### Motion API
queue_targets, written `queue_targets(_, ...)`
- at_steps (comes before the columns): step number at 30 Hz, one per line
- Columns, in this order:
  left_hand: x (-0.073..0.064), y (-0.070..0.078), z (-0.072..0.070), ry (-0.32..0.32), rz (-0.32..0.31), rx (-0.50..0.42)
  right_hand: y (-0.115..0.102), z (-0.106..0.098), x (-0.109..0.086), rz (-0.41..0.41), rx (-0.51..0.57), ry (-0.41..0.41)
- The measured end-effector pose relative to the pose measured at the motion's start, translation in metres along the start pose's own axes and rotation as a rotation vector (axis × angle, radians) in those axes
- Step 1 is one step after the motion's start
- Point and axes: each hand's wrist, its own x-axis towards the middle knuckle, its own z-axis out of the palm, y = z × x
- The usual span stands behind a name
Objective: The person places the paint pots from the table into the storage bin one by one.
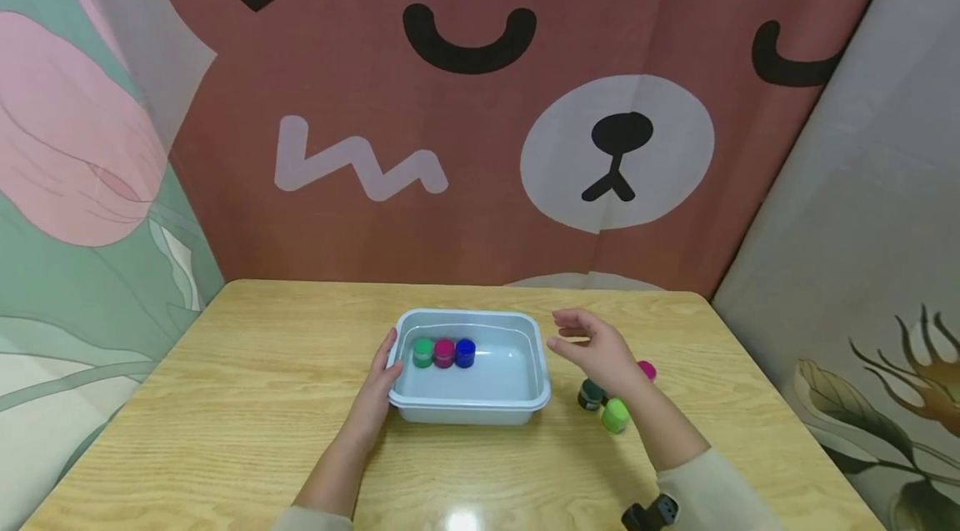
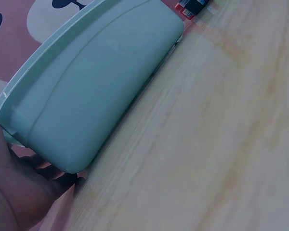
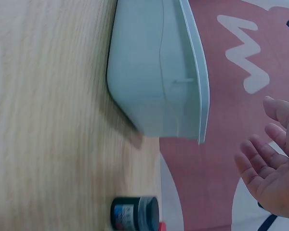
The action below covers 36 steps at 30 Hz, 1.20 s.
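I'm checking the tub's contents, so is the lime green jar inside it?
No, the lime green jar sits on the table, outside the tub and near the dark jar.

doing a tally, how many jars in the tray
3, in a row in the tray: green jar at left, pink jar between, blue jar at right. None seems hidden.

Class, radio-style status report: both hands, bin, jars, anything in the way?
Left hand grips bin. Right hand empty, raised beside bin. Three jars inside; more jars on table, partly behind right forearm. Bin's top unobstructed.
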Motion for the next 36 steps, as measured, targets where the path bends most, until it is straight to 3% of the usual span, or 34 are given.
queue_targets(8, 0.0, 0.0, -0.001, -0.002, 0.005, -0.01, 0.016, -0.013, -0.02, 0.012, -0.023, 0.036)
queue_targets(19, 0.003, -0.003, -0.001, 0.005, -0.019, -0.006, 0.041, -0.023, -0.047, 0.101, -0.02, 0.054)
queue_targets(36, 0.002, -0.004, -0.001, 0.002, 0.011, -0.008, 0.073, -0.025, -0.068, 0.168, -0.057, 0.071)
